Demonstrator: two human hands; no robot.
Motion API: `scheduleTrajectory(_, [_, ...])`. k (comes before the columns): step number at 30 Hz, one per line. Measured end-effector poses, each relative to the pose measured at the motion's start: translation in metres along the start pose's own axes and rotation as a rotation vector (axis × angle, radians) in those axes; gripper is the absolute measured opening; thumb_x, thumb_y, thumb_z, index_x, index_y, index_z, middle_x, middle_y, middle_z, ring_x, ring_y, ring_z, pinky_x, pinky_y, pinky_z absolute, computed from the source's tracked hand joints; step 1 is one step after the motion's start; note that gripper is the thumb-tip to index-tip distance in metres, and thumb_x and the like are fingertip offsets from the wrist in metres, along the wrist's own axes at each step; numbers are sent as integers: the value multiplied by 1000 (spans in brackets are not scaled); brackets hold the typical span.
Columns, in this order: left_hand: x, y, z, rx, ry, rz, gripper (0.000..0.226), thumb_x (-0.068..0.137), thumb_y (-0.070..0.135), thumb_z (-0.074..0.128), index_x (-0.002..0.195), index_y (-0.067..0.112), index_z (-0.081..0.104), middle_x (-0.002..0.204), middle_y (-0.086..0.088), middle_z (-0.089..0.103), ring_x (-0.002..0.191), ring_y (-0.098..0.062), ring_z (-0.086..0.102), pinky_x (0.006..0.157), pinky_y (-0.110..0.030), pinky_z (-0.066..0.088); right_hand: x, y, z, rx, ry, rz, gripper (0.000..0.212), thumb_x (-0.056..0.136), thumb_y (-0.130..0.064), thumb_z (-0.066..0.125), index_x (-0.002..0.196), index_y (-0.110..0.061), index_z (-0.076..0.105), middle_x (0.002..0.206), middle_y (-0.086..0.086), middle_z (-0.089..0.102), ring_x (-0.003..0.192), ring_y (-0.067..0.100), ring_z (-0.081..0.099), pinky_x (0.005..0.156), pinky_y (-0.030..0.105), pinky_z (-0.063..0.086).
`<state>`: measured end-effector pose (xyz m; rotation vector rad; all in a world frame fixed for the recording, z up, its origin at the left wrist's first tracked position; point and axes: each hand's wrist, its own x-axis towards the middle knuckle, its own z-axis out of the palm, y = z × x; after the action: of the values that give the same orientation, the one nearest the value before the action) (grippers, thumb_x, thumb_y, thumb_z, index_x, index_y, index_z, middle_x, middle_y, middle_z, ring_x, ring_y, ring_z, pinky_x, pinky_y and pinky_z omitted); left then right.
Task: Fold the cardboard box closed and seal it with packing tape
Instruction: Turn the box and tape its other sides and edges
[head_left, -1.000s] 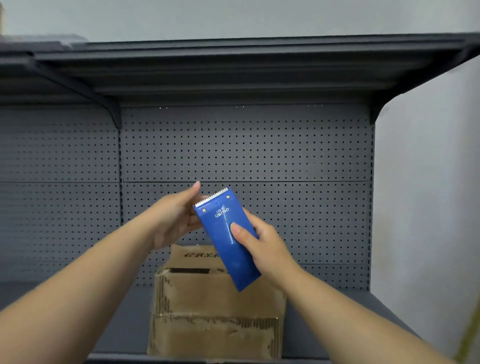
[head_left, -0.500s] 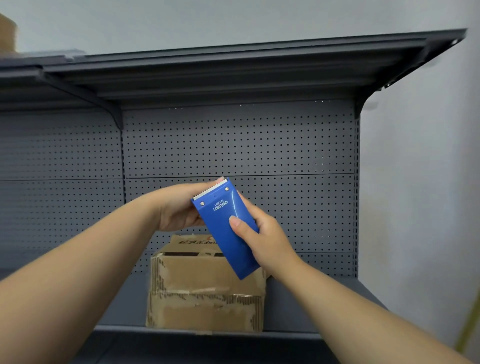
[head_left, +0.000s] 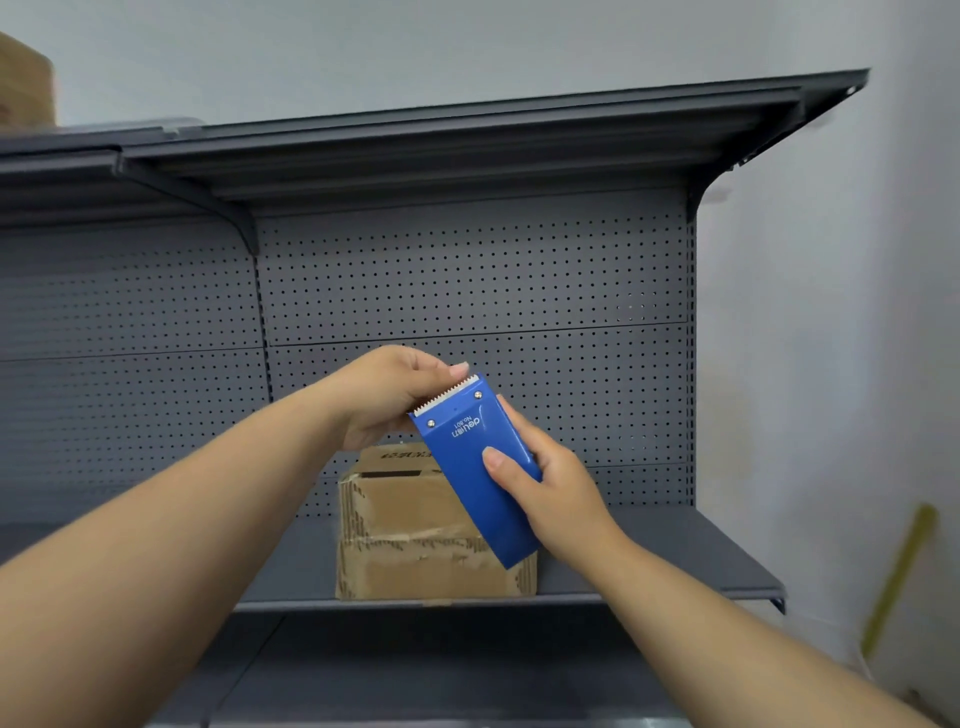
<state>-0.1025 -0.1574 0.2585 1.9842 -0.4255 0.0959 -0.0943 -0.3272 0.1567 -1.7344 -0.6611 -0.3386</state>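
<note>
A blue tape dispenser (head_left: 470, 457) with a serrated metal blade at its top is held up in front of the shelf. My right hand (head_left: 545, 493) grips its body, thumb across the blue face. My left hand (head_left: 395, 400) is curled at the blade end, fingertips pinching at the serrated edge; the tape itself is too faint to make out. Behind and below stands a worn cardboard box (head_left: 415, 540) on the grey shelf (head_left: 649, 551), its rear flap upright and the top open.
A perforated grey back panel (head_left: 467, 280) rises behind the box, with an upper shelf (head_left: 467, 135) overhead. Another cardboard box (head_left: 23, 83) sits on top at the far left. A white wall (head_left: 831, 364) borders the right, with a yellowish strip (head_left: 898, 577) leaning low.
The view has drawn back and tilted, so the box and shelf sit lower and smaller. My left hand's fingers have curled over the dispenser's blade end. My right hand keeps its grip.
</note>
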Motion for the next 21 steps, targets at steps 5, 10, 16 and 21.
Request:
scheduleTrajectory(5, [-26, 1, 1, -185, -14, -136, 60, 96, 49, 32, 79, 6, 70, 74, -6, 72, 64, -15, 66, 62, -27, 51, -32, -13, 12, -2, 39, 40, 57, 90, -37, 58, 144, -37, 38, 123, -19, 63, 107, -2, 60, 87, 17, 48])
scheduleTrajectory(10, [-42, -1, 3, -82, -133, -214, 44, 81, 49, 55, 84, 7, 67, 78, -6, 69, 67, -16, 62, 67, -27, 52, -60, -21, 23, -25, 70, 77, 63, 83, -47, 58, 143, -36, 40, 131, -22, 57, 114, -1, 57, 97, 27, 46])
scheduleTrajectory(16, [-40, -14, 15, 100, -55, -203, 21, 89, 25, 59, 83, 7, 65, 64, -1, 67, 56, -11, 59, 55, -20, 50, -78, -26, 30, -3, 90, 187, 69, 86, -48, 59, 147, -38, 28, 138, -16, 51, 122, 8, 53, 104, 34, 43])
scheduleTrajectory(21, [-29, -15, 22, 325, -35, -149, 18, 90, 23, 57, 82, 10, 66, 73, -5, 62, 59, -14, 51, 56, -21, 46, -79, -25, 24, 224, -35, 363, 42, 89, -39, 59, 130, -34, 50, 113, -9, 69, 93, 11, 66, 82, 28, 51])
